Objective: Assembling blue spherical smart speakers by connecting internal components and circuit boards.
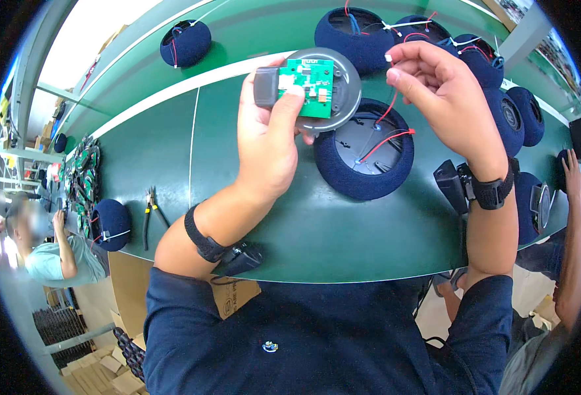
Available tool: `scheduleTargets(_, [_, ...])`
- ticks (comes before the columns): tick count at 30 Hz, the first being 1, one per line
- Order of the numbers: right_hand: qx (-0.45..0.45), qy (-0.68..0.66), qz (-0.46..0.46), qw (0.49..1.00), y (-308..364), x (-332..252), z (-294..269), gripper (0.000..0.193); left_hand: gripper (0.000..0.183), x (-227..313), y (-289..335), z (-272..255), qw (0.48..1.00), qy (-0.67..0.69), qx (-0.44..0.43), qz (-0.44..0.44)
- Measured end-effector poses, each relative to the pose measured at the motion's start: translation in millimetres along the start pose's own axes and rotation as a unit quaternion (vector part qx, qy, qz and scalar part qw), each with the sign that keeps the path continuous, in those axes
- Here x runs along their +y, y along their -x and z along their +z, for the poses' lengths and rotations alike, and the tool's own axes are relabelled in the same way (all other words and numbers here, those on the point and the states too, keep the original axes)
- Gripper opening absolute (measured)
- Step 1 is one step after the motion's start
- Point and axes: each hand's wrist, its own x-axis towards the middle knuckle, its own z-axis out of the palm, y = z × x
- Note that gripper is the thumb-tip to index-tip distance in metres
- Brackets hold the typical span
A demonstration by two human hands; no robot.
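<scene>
The left hand is holding the green board — left of the white plug the right hand is pinching.

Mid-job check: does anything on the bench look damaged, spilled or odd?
Nothing stands out as spilled or damaged. A red wire runs from the open blue shell toward the right hand, which pinches a white connector. The pliers rest with handles spread.

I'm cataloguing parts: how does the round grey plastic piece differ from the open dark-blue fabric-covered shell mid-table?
The grey plastic piece is in the left hand; the dark-blue fabric-covered shell rests on the table. The piece sits behind a green circuit board; the shell shows red wires. Both are round.
</scene>
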Motion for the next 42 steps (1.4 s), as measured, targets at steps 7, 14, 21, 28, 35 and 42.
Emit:
scheduleTargets(7, [0.001,0.110,-0.045,0.993,15,-30,-12,0.029,0.047,-3,1,-3,1.000,-0.001,0.000,0.008])
scheduleTargets(14, [-0.219,0.232,-0.015,0.948,19,-33,-21,0.019,0.046,-1,0,-2,1.000,0.018,0.011,0.012])
scheduleTargets(21, [-0.150,0.059,-0.013,0.987,22,-35,8,0.012,0.046,5,8,7,0.999,-0.035,0.021,0.036])
scheduleTargets(28, [-0.102,-0.109,0.069,0.986,28,-34,30,0.010,0.049,10,10,7,0.996,-0.045,-0.001,0.080])
scheduleTargets(35, [-0.100,-0.193,0.108,0.970,27,-31,38,0.016,0.048,9,12,4,0.996,-0.044,0.006,0.076])
scheduleTargets(42, [-0.071,-0.187,0.095,0.975,32,-31,39,0.016,0.048,7,16,9,0.997,-0.040,0.009,0.067])
